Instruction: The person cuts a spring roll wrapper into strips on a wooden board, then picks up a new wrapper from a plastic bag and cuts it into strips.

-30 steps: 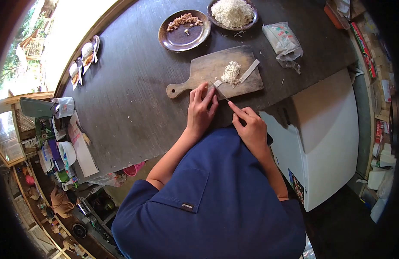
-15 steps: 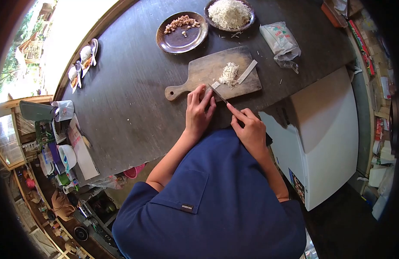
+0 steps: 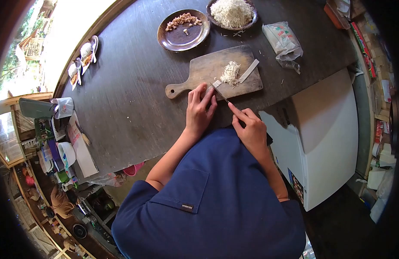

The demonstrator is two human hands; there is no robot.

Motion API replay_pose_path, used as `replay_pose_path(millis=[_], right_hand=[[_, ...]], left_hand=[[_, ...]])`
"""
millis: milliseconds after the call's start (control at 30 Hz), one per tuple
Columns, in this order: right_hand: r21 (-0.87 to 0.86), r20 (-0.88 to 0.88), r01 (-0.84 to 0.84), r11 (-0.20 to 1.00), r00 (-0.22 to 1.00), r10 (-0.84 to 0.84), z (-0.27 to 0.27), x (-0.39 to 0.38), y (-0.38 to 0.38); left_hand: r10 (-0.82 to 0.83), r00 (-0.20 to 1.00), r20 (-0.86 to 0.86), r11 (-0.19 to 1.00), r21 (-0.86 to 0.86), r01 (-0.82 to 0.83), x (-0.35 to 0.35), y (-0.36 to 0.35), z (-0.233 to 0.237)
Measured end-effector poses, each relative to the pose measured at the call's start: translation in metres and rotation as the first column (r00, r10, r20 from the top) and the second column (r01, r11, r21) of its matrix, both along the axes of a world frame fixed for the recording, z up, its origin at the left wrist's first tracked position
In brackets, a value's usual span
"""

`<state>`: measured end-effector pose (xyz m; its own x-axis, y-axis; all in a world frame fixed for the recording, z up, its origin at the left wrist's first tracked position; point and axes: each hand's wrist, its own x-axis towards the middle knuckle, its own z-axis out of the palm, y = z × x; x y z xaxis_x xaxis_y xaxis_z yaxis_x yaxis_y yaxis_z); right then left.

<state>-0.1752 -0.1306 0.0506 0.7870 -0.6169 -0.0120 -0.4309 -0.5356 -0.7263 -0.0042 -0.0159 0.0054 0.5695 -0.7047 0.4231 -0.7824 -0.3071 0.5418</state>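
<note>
My right hand [image 3: 250, 126] is closed round the handle of a knife [image 3: 221, 94], index finger stretched along it. The blade slants up and left over the near edge of a wooden cutting board [image 3: 199, 71]. My left hand [image 3: 200, 108] has its fingers bent and close together, the tips pressing a small whitish food piece [image 3: 216, 83] beside the blade's tip; part of the piece is hidden. Right of it lies a small heap of thin whitish shreds [image 3: 230, 74]. A flat pale strip [image 3: 249, 71] rests at the heap's right side.
Beyond the board stand a dark plate [image 3: 175, 42] with brown chopped bits and a bowl [image 3: 209, 18] heaped with whitish shreds [image 3: 232, 13]. A plastic packet [image 3: 282, 41] lies to the right. Small servings with spoons [image 3: 94, 47] sit far left. A white fridge [image 3: 329, 134] adjoins the table's right edge.
The view has shifted very slightly, so the board and plates appear a little higher and to the right. Both hands stay in nearly the same place, with the knife tip still beside the left fingertips.
</note>
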Motion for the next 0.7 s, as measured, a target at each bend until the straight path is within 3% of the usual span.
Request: replay_pose_path(millis=[700], right_hand=[[0.027, 0.028, -0.004, 1.000, 1.000, 0.003, -0.0018, 0.0075, -0.0006]], left_hand=[[0.006, 1.000, -0.010, 1.000, -0.007, -0.007, 0.0008, 0.0001, -0.0016]])
